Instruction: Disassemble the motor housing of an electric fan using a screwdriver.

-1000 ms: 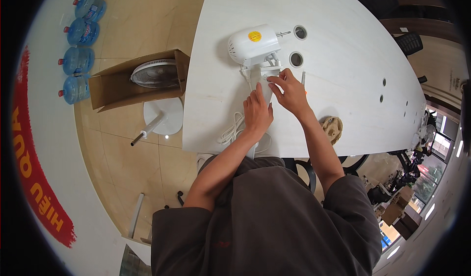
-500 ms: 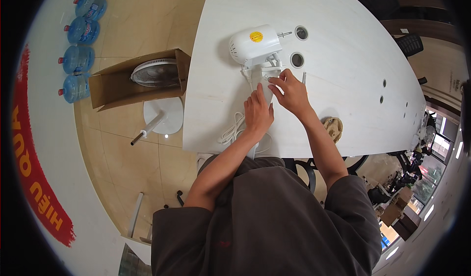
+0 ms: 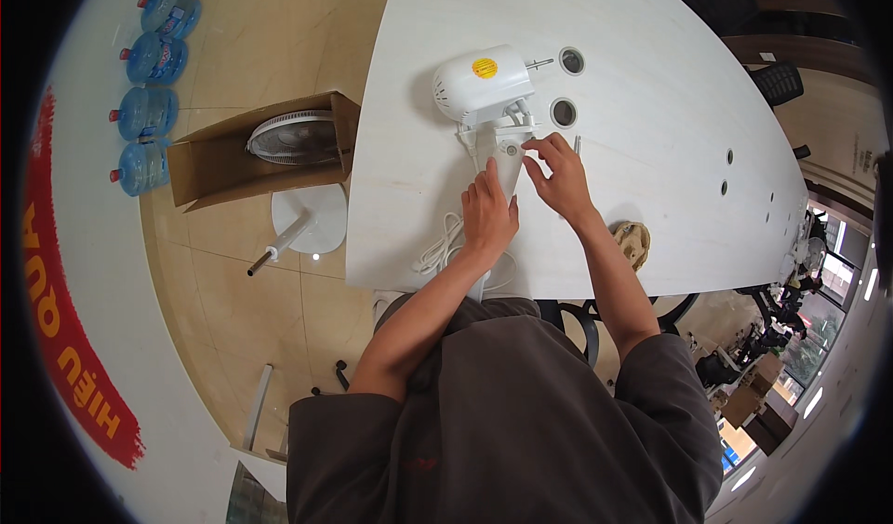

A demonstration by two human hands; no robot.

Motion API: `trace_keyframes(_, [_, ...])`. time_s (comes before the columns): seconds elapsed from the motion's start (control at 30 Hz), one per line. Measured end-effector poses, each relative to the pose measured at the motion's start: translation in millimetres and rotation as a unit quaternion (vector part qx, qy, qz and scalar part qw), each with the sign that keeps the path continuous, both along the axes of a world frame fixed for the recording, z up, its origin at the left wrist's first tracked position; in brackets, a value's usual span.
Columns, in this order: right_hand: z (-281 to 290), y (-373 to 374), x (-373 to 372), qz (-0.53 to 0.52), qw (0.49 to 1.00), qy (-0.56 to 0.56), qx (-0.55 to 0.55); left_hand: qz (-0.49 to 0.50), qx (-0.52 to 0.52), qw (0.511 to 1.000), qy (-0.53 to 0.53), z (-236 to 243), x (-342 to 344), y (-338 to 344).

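Note:
A white electric fan's motor housing point(image 3: 479, 82) lies on its side on the white table, a round yellow sticker on it and its bare metal shaft pointing right. Below the housing, its white neck and control body point(image 3: 508, 166) runs toward me. My left hand point(image 3: 488, 215) is wrapped over this body, index finger stretched along it. My right hand point(image 3: 560, 181) hovers just right of a small round knob or socket point(image 3: 511, 150) on the body. Its thumb and index finger are apart, and I see nothing between them. A white power cord point(image 3: 437, 249) lies coiled beside my left hand.
On the floor at the left are an opened cardboard box point(image 3: 209, 166) with a fan grille point(image 3: 293, 138) inside and a white round base with a pole point(image 3: 312, 221). Several blue water bottles point(image 3: 149, 110) line the wall. A brown coiled item point(image 3: 632, 245) lies near the table's front edge.
My right fingers have drawn back to the right from the small round part on the fan body, leaving it exposed. My left hand stays in place.

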State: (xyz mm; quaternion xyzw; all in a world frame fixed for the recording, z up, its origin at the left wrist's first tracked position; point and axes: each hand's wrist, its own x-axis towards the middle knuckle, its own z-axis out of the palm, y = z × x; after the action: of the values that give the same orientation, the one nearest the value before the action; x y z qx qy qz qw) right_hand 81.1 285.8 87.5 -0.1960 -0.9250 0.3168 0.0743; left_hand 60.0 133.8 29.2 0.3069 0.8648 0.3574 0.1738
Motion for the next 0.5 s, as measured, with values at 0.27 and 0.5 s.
trace_keyframes(0.27, [-23.6, 4.5, 4.4, -0.189, 0.95, -0.131, -0.209, -0.001, 0.009, 1.0, -0.004, -0.8, -2.4, 0.9])
trace_keyframes(0.5, [-47.4, -10.8, 6.8, -0.322, 0.829, -0.104, -0.446, -0.044, -0.022, 0.999, 0.006, -6.8, -2.3, 4.8])
